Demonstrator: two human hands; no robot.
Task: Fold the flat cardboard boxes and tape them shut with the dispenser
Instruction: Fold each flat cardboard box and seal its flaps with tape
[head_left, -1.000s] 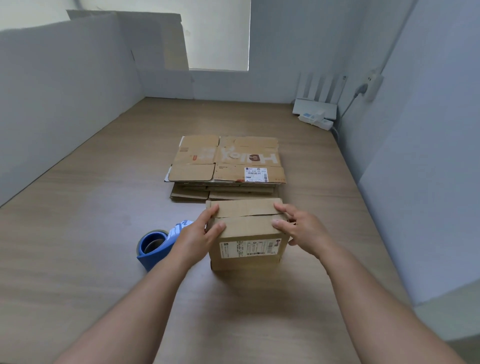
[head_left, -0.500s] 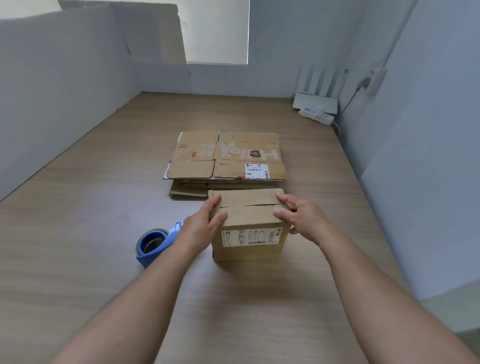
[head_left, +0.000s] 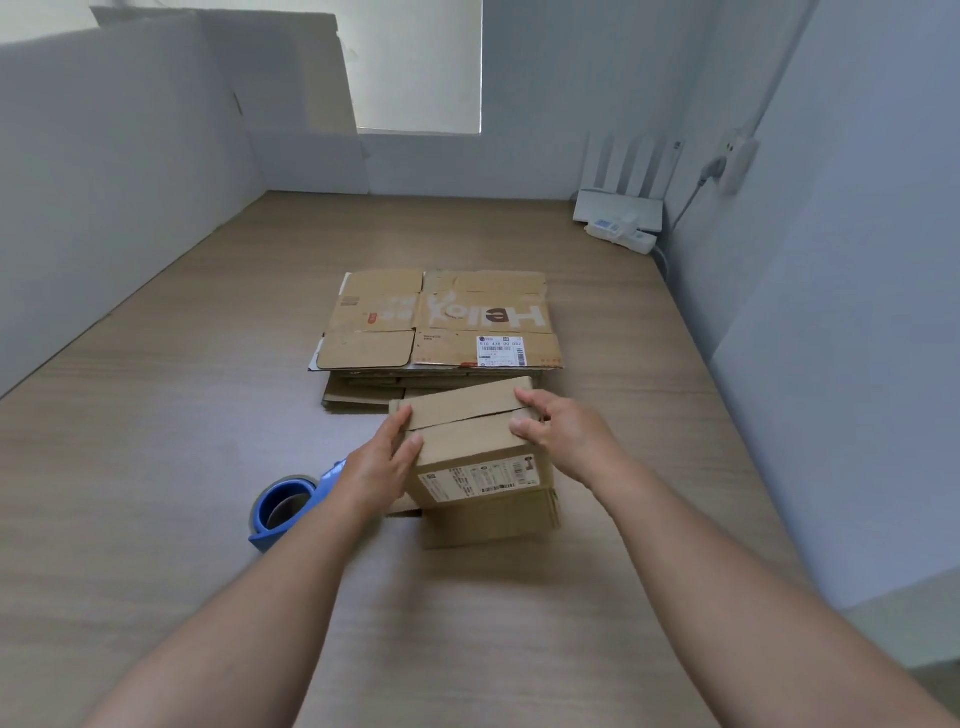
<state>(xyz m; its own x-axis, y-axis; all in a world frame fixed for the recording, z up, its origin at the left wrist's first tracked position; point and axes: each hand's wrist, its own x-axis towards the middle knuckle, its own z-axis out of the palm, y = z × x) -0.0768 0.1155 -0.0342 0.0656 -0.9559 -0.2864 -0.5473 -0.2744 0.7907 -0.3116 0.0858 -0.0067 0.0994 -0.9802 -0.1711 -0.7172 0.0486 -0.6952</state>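
Soft daylight thru rear window, faint shadows, wide-angle warp at edges, slight blur on box.

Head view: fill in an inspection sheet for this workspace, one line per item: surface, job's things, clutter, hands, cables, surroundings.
Surface: wood-grain table.
Job's things: box tilted, flaps folded shut, no tape seen; stack of flat boxes behind it; blue dispenser to its left.
Clutter: router and power strip in the far right corner.
Hands: left hand and right hand grip the box, one each side.
Cables: one cable drops from a wall plug.
Surroundings: white panels around the table; window behind.
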